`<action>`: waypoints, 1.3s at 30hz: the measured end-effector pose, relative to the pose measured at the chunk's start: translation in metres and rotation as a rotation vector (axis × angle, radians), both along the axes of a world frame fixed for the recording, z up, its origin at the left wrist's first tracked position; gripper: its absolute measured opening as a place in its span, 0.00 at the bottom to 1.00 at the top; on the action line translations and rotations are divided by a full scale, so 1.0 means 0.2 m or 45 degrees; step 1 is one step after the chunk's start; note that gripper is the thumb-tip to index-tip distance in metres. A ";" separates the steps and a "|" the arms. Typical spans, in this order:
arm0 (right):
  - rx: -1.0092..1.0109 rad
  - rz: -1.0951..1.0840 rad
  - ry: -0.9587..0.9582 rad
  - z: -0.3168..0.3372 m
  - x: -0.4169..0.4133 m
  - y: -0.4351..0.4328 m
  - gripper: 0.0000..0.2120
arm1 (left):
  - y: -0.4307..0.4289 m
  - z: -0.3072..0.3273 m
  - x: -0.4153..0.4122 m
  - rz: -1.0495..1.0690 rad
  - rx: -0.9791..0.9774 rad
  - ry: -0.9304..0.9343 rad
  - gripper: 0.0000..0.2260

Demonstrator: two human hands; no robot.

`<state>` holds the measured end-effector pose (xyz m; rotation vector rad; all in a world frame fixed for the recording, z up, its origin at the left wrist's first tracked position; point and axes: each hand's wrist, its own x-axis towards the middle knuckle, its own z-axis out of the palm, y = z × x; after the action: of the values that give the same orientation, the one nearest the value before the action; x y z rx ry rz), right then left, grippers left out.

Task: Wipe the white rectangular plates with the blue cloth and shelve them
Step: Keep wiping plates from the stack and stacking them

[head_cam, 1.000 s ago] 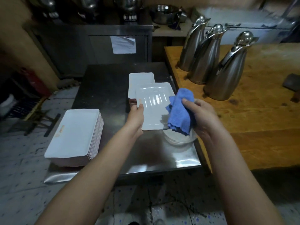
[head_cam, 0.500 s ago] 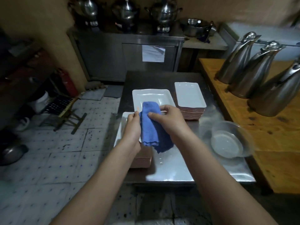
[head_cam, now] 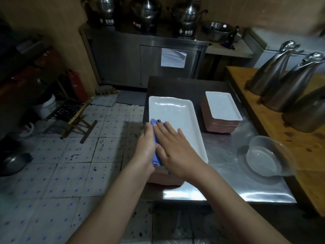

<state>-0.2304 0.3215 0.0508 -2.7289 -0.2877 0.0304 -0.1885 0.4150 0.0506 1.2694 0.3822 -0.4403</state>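
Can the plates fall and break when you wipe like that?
Maybe. The stack of plates sits right by the left edge of the steel table, above a tiled floor. A hard push from the right hand on the blue cloth might slide the top plate off. The clear bowl nearby could get bumped.

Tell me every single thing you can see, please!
top plate: one, white, on the near stack
near stack: one, brownish edges, steel table's front left
far stack: one, white top, behind and right of it
blue cloth: one, blue, on the top plate
clear bowl: one, see-through, table's right side
jugs: three, silver, on the wooden counter
pots: three, silver, back cabinet
left hand: one, at the plate's left edge
right hand: one, flat on the cloth
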 end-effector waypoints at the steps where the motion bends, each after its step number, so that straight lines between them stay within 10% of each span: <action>1: -0.030 0.025 -0.005 0.00 0.01 0.00 0.26 | 0.00 0.00 -0.01 -0.008 0.003 0.024 0.23; 10: -0.384 -0.348 -0.041 0.01 0.17 -0.16 0.26 | 0.01 -0.01 -0.04 -0.034 0.183 -0.066 0.19; 18: -0.075 -0.013 -0.087 -0.02 0.15 -0.04 0.25 | 0.00 0.02 -0.04 -0.128 0.267 -0.060 0.21; 29: -0.335 -0.556 -0.189 -0.04 0.22 -0.27 0.26 | -0.02 0.01 -0.04 -0.038 0.298 -0.331 0.16; 39: -0.354 -0.438 -0.202 -0.02 0.33 -0.34 0.25 | -0.13 -0.02 -0.06 -0.103 0.340 -0.385 0.10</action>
<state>-0.1648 0.2532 0.0470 -3.0235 0.1590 -0.2607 -0.2002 0.3888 0.0470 1.5900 0.1358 -0.2645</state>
